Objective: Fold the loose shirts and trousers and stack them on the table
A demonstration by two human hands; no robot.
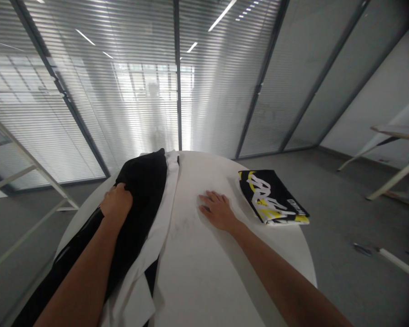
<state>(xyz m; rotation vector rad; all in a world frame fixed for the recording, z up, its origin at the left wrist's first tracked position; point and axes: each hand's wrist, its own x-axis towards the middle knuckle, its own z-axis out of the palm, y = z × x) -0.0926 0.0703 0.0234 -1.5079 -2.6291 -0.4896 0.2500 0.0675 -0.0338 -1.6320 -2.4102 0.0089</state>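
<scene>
Two bare hands on a round white table, seen from the head view; we note nothing else of the person. The left hand sits at centre left on a glossy black garment, fingers curled over a fold. We cannot tell whether it is pinching the fabric or only pressing on it. The garment runs in a long strip from the far table edge to the lower left of the frame, lying on and beside a white cloth that shows along its right side.

The right hand lies flat and open on the bare tabletop, fingers slightly spread, holding nothing. Just beyond it, toward the right, we record a folded black-and-yellow printed cloth, not touching the hand. Slatted glass partitions fill the upper frame.
</scene>
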